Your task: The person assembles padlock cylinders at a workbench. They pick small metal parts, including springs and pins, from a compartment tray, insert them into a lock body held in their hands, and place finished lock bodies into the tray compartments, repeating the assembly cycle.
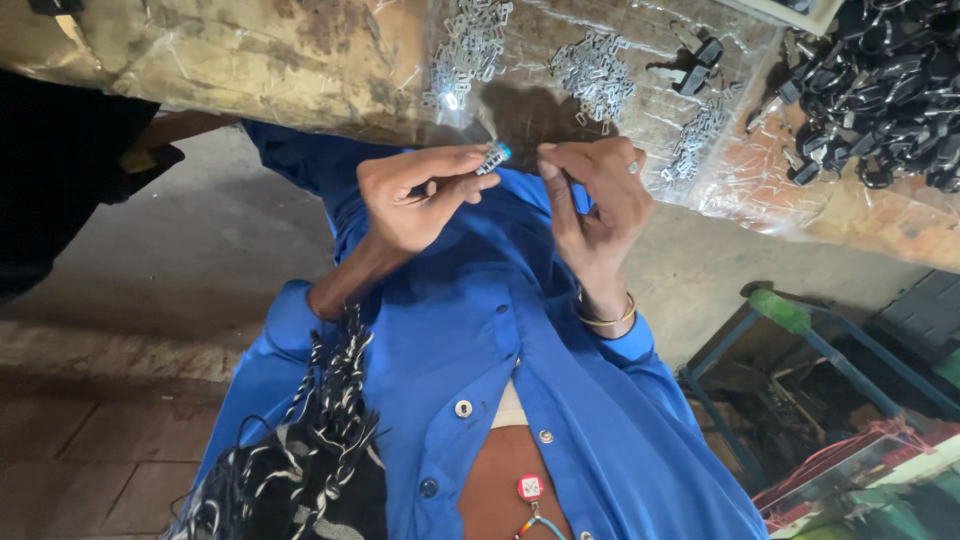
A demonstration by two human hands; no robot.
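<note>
Tabletop [250,60]: a brown surface under clear plastic sheet, running across the top of your view, with loose stock lying on it.
Black parts [890,90]: one dense heap at the far right of the tabletop, too many and too tangled to count.
Metal clips [590,75]: small silvery pieces in three loose clusters on the plastic, one above your left hand, one above the gap between your hands, one by your right hand; the pieces within each cluster are too small to count.
Left hand [415,195]: raised in front of your blue shirt, fingers curled, thumb and forefinger pinched shut on the left end of the small piece.
Right hand [590,195]: raised opposite, ring and bangle showing, fingertips curled in toward the piece; you cannot tell whether they grip anything, since the fingers hide their own tips.
Small piece [493,157]: one only, silvery with a blue tip, held in the air just below the tabletop edge.
Key relation: the piece lies between your two hands, its long axis tilted up to the right with the blue tip pointing at your right hand; your left hand has it, your right hand stands just beside the blue tip, seemingly apart from it.
</note>
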